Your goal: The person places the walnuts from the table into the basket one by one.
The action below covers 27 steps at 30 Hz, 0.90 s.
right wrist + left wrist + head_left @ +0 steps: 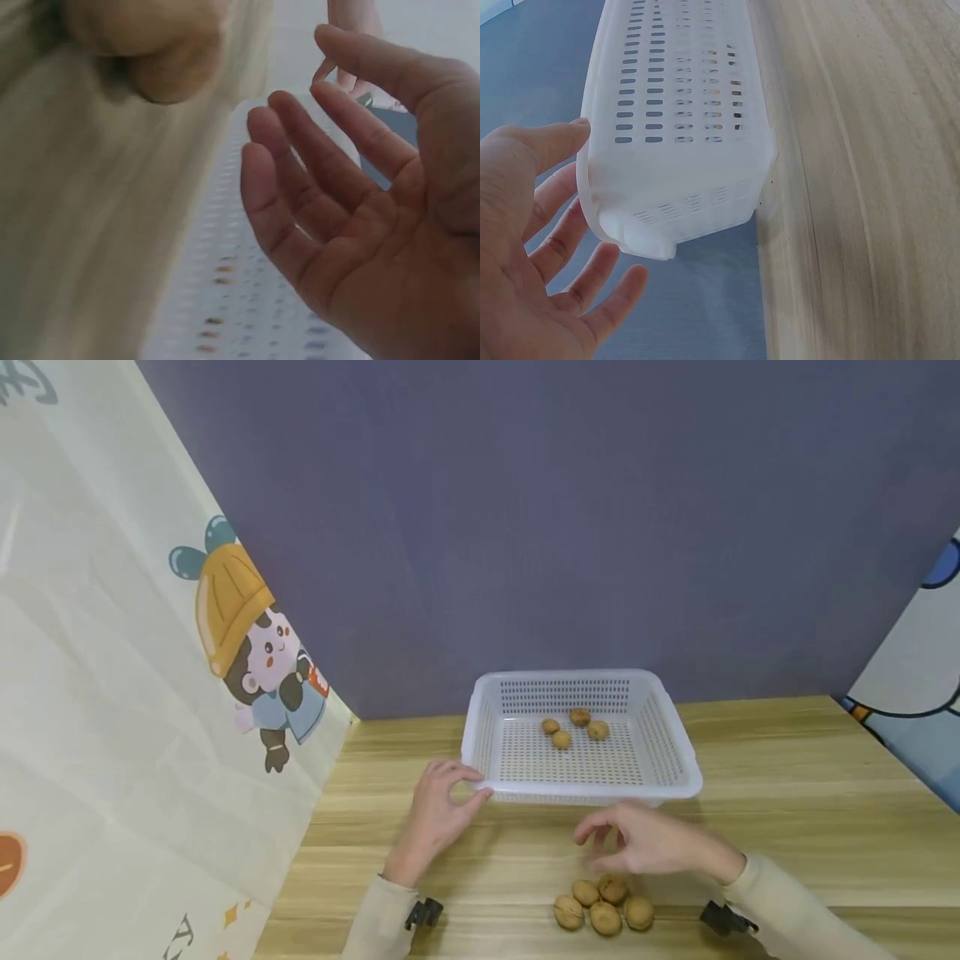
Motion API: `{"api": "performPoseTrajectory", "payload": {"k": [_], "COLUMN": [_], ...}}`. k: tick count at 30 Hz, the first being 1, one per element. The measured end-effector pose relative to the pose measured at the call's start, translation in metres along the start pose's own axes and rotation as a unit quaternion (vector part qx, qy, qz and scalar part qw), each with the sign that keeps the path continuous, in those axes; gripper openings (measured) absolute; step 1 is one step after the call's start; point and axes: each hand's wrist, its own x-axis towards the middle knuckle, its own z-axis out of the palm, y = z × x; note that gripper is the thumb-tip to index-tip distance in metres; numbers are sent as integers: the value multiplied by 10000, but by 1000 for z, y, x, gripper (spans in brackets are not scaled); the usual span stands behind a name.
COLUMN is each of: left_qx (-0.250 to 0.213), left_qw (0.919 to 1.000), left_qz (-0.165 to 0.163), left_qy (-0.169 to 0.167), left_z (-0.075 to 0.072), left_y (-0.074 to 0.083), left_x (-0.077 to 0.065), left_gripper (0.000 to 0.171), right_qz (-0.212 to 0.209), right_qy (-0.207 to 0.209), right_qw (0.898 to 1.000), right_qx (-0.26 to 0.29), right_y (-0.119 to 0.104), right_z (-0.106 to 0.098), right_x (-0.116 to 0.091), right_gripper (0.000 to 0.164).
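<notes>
From where I stand, the person's left hand (438, 808) has its grip pinched on the rim of a white plastic basket (592, 792), at the corner nearest that hand. The thumb and forefinger do the holding there; seen from the left wrist, the other fingers are loosely spread beside the basket's end.

The right hand (651, 839) has nothing in its grip. Its fingers are softly bent and the palm is bare, and it hangs above the tabletop (765, 785) by the basket's near side, just beyond a cluster of walnuts (605, 918). I count five in that cluster, lying close together in two rough rows, three nearer the person and two behind.

Four more walnuts (597, 730) sit inside the basket, grouped toward the back of its slotted floor; bits of brown show through the holes from both wrists. The basket itself stands on the wood-grained tabletop near its far edge, long side facing the person.

Farther out, the person wears beige sleeves (798, 910), with a small black device (424, 912) at each wrist. A dark blue-grey panel (540, 527) rises behind the tabletop. To the left hangs a pale sheet (90, 635) printed with a cartoon figure (236, 610) in a yellow hat; another cartoon print (911, 693) shows at the right edge.
</notes>
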Motion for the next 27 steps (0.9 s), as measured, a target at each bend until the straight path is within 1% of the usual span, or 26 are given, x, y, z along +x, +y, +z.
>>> {"api": "performPoseTrajectory", "payload": {"k": [5,11,19,23,27], "left_qx": [11,5,9,48,19], "left_qw": [10000,10000,10000,10000,10000], "left_qz": [-74,3,-14,9,10], "left_qy": [-14,62,65,66,58], "left_z": [0,1,0,1,2], "left_y": [1,1,1,-1,-1], "left_x": [0,0,-1,-1,-1], "left_gripper": [23,21,22,23,23], "right_qz": [268,494,477,499,415], "right_qy": [40,149,141,34,-122], "right_qw": [9993,9976,9934,9902,9858], "right_qx": [254,472,1032,1301,1624], "right_y": [15,30,36,38,40], "right_z": [5,12,21,23,25], "right_x": [-18,-32,-36,-37,-38], "right_gripper": [44,47,45,43,41]}}
